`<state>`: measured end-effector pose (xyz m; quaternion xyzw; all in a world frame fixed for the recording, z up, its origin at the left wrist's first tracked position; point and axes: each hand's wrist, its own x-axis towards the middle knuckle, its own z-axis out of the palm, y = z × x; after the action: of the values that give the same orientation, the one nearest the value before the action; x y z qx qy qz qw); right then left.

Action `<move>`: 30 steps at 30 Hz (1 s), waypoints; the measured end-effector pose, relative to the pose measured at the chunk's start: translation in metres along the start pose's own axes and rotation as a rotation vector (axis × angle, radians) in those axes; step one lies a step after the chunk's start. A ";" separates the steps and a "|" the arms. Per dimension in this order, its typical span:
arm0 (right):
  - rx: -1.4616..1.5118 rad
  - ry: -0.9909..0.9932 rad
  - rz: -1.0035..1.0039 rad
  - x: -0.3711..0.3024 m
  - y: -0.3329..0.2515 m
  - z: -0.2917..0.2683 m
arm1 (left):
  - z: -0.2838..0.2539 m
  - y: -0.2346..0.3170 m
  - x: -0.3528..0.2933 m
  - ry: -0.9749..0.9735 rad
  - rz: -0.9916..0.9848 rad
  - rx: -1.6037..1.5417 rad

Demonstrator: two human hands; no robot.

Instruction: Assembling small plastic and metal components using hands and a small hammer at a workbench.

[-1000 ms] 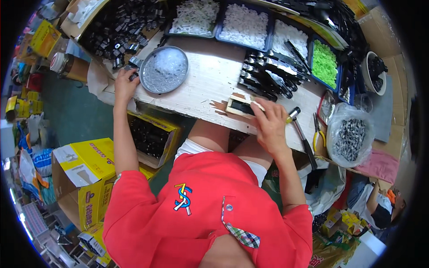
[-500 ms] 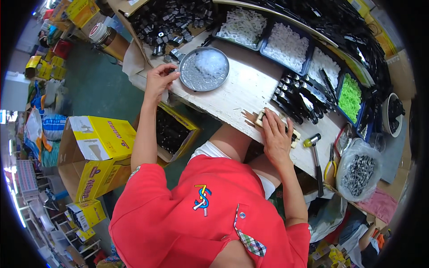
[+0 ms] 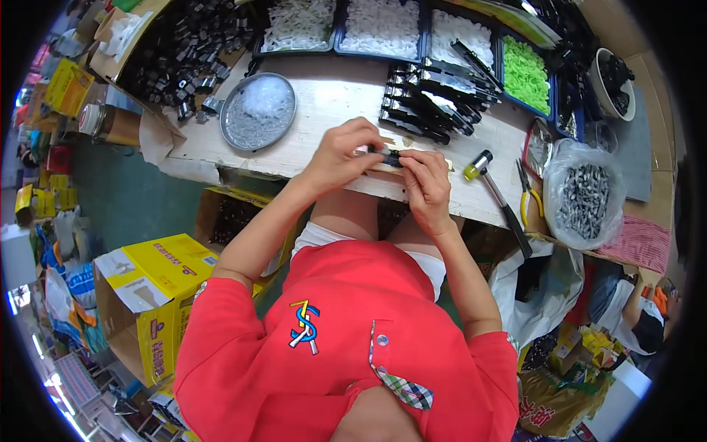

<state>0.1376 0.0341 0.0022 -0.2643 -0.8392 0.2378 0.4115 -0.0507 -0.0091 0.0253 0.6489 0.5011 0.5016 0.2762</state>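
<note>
Both hands met at the near edge of the tabletop [image 3: 331,103] over one small black part [image 3: 388,155]: the left hand [image 3: 340,153] curled around its left end with the fingers closed on it, and the right hand [image 3: 426,182] pinched its right end between thumb and fingertips. The part lay on or just above a light strip at the edge; which of the two could not be told. Judging by the row of finished-looking black pieces [image 3: 431,103] stacked just beyond the hands, a good batch seemed done, while the heap of loose black parts [image 3: 188,44] far to the left suggested much was left. A round metal dish [image 3: 258,110] of pale bits sat beyond the left hand. A yellow-headed hammer [image 3: 495,193] and yellow-handled pliers [image 3: 525,199] lay just right of the right hand, with a clear bag of dark metal pieces [image 3: 582,199] further right. Nothing stood between the hands and the part.
</note>
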 end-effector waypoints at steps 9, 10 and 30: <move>0.013 0.016 0.011 -0.001 0.001 -0.001 | 0.016 -0.016 -0.005 -0.004 -0.056 0.125; 0.014 0.016 0.013 0.000 0.001 0.000 | 0.019 -0.015 -0.006 0.044 -0.276 -0.131; -0.708 -0.062 0.427 0.016 0.080 -0.157 | -0.024 -0.029 0.099 0.088 -0.142 0.522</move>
<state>0.2776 0.1326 0.0480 -0.5502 -0.8075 0.0225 0.2115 -0.0846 0.0890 0.0461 0.6390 0.6690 0.3627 0.1121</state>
